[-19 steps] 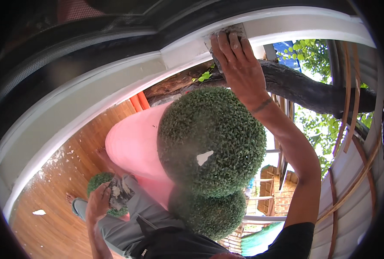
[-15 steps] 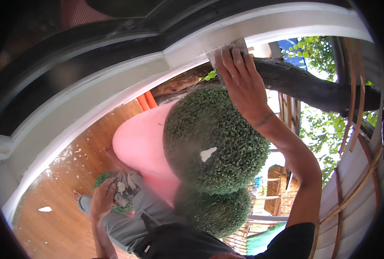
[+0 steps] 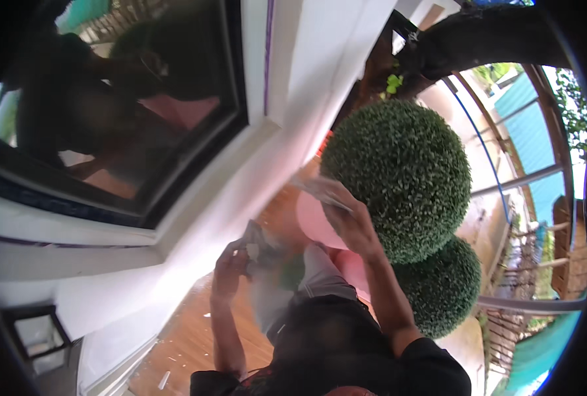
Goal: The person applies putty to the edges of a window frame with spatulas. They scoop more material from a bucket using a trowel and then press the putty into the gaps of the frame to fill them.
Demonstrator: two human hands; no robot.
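My left hand [image 3: 228,270] is closed around a grey, putty-smeared piece [image 3: 259,239] with a pale lump on it; motion blurs its outline, and I cannot make out its exact kind. Level with the round bush, my right hand [image 3: 354,230] grips a thin flat putty spreader [image 3: 327,190], also blurred. Both hands are in the air in front of my body, apart from each other. To their left runs the white window frame [image 3: 321,63], its ledge angled round the dark glass [image 3: 122,119]. Neither hand touches the frame.
Two ball-shaped green bushes [image 3: 399,178] stand close on my right, in pink planters [image 3: 316,221]. A dark tree trunk [image 3: 491,39] crosses beyond them. White flakes lie on the brown wooden floor [image 3: 188,336]. A black-framed lantern [image 3: 39,336] is at the lower left.
My right hand has come down off the white frame edge with the spreader. My left hand has risen with the grey piece. The view has turned toward the window glass.
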